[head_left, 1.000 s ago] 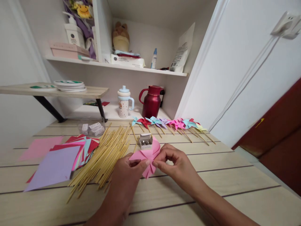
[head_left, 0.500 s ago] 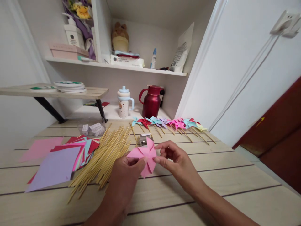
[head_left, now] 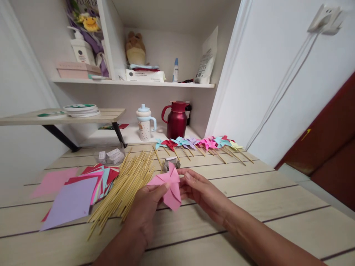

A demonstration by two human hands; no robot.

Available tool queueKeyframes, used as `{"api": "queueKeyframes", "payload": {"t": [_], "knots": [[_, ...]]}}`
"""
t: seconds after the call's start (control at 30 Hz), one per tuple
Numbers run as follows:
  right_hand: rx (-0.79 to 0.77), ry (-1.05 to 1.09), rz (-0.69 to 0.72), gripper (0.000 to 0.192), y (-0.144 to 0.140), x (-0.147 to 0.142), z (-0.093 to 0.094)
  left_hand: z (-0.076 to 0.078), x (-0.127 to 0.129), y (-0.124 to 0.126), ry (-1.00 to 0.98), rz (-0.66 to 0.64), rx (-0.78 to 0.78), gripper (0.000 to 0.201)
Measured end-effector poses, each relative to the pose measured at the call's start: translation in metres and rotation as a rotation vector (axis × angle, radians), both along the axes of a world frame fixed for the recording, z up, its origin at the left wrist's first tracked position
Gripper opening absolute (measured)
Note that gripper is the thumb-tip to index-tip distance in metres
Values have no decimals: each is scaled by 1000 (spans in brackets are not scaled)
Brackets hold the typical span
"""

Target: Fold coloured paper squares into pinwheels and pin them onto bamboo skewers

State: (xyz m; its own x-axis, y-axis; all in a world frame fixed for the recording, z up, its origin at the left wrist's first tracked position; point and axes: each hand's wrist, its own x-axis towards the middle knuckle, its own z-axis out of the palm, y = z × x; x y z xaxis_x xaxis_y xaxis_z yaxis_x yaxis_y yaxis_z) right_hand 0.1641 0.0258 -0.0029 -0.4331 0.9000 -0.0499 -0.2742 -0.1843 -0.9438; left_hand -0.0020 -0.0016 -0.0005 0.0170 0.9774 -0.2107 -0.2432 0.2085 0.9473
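Observation:
A pink paper pinwheel (head_left: 171,184), its blades folded in toward the centre, is held up above the table. My left hand (head_left: 148,203) pinches it from the left, thumb on the front near the middle. At the right edge, my right hand (head_left: 198,186) grips it with fingers partly hidden behind the paper; the thumb lies toward the front. Just behind the pinwheel stands a small open box (head_left: 172,161) with shiny bits inside, too small to make out. Thin wooden sticks (head_left: 126,188) lie in a loose pile beside my left hand.
Coloured paper squares (head_left: 70,201) are heaped at the left. Behind them sits a clear container (head_left: 111,154) of small boxes. Finished pinwheels on sticks (head_left: 191,143) line the back, before a speckled cup (head_left: 144,123) and a red jug (head_left: 176,120). A raised shelf (head_left: 111,115) overhangs the back left.
My right hand has shifted from pinching the pinwheel's right edge to reaching its fingers behind it. The pinwheel has turned slightly and moved a little left in view.

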Motion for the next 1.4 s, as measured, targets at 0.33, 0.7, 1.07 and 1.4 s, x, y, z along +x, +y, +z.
{"api": "queueKeyframes", "payload": {"t": [0.33, 0.7, 1.07, 1.4], "knots": [[-17, -42, -1, 66, 1, 0, -6, -6, -4, 6, -17, 85, -73, 35], [20, -114, -49, 52, -2, -5, -7, -5, -3, 5, -21, 107, -86, 35], [477, -403, -194, 31, -5, -6, -8, -9, 1, 5, -35, 144, -55, 24], [587, -680, -210, 40, -9, -4, -7, -8, 2, 4, -59, 161, -61, 27]]}}
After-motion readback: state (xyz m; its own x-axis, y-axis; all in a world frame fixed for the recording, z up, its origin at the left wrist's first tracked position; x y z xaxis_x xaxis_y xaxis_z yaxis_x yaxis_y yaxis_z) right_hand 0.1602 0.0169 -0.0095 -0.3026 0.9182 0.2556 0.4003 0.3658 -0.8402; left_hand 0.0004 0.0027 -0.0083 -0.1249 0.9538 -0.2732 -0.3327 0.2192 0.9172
